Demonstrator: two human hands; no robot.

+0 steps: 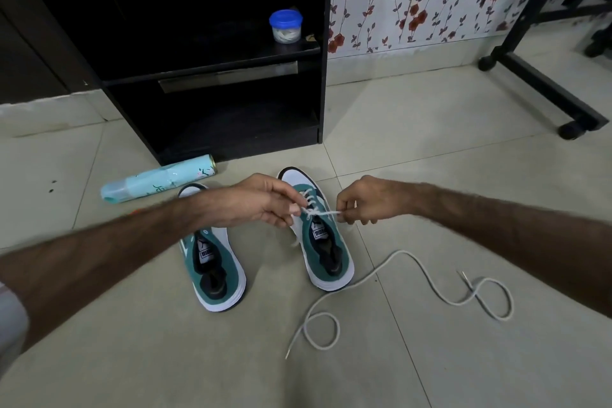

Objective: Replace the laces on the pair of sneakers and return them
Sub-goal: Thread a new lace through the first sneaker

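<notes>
Two green and white sneakers stand side by side on the tiled floor, toes pointing away from me. The right sneaker (326, 248) carries a white lace (318, 213) threaded through its eyelets. My left hand (261, 200) pinches one end of that lace over the shoe, and my right hand (359, 200) pinches the other end, so the lace runs taut between them. The left sneaker (217, 262) shows no lace, and my left forearm covers its toe. A loose white lace (397, 272) lies curled on the floor to the right.
A pale blue spray can (159, 182) lies on the floor behind the left sneaker. Behind it stands a black cabinet (231, 116) holding a blue-lidded tub (285, 26) on a shelf. A black wheeled frame (546, 93) stands at the far right by floral wallpaper.
</notes>
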